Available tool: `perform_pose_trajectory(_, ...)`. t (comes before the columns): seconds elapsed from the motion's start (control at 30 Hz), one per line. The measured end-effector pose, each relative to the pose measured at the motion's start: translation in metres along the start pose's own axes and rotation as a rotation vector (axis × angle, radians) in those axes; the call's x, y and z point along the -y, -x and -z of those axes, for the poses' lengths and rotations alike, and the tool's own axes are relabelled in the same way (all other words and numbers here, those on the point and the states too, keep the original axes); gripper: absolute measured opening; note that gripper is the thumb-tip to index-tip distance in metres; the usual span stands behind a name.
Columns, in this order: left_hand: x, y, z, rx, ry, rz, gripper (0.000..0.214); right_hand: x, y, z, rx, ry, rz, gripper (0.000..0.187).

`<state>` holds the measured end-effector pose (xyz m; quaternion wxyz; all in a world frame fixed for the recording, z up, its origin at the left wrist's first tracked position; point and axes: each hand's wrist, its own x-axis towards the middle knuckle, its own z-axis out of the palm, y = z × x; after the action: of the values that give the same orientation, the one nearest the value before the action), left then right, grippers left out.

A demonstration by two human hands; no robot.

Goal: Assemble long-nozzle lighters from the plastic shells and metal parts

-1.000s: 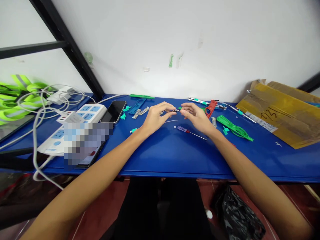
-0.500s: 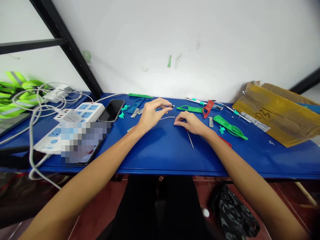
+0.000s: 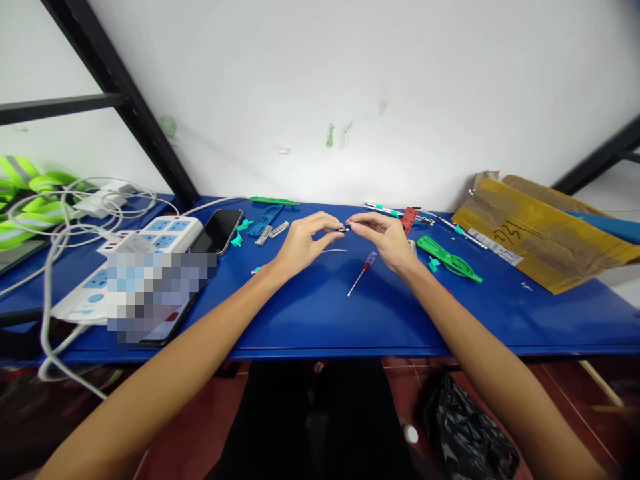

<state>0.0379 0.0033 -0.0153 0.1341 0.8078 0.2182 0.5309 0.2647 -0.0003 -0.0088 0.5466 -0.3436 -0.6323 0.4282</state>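
Observation:
Both my hands meet above the middle of the blue table [image 3: 310, 313]. My left hand [image 3: 303, 240] pinches a tiny dark part [image 3: 343, 229] between thumb and forefinger. My right hand [image 3: 383, 237] is closed in a pinch at the other end of that part, fingertips almost touching the left ones. Under them on the table lie a thin white wire [image 3: 334, 251] and a small screwdriver [image 3: 363, 273] with a clear purple-red handle, neither of them touched.
Green plastic strips [image 3: 447, 258], a red plastic piece [image 3: 409, 218] and pens lie right of my hands. At the left are teal and blue plastic bits [image 3: 264, 220], a black phone [image 3: 217, 231], a white power strip [image 3: 150, 240] and tangled cables. Flattened cardboard [image 3: 535, 233] lies far right.
My right hand dropped to the table by the screwdriver, then rose back to the part in my left hand. The screwdriver has turned and now points down-left.

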Motion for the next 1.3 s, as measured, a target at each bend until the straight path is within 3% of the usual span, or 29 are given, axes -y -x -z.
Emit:
perform_pose_trajectory(0.93,-0.0014,-0.0011,0.0003,-0.013,-0.021,-0.051,0.008,-0.0029,0.0028,-0.001,0.031,0.056,-0.018,0.043)
perform_pose_trajectory(1.3,-0.0009,-0.0013,0.001,-0.023,-0.045,-0.088,0.007,0.0011,0.0033,0.0003,0.045,0.082,-0.005,0.037)
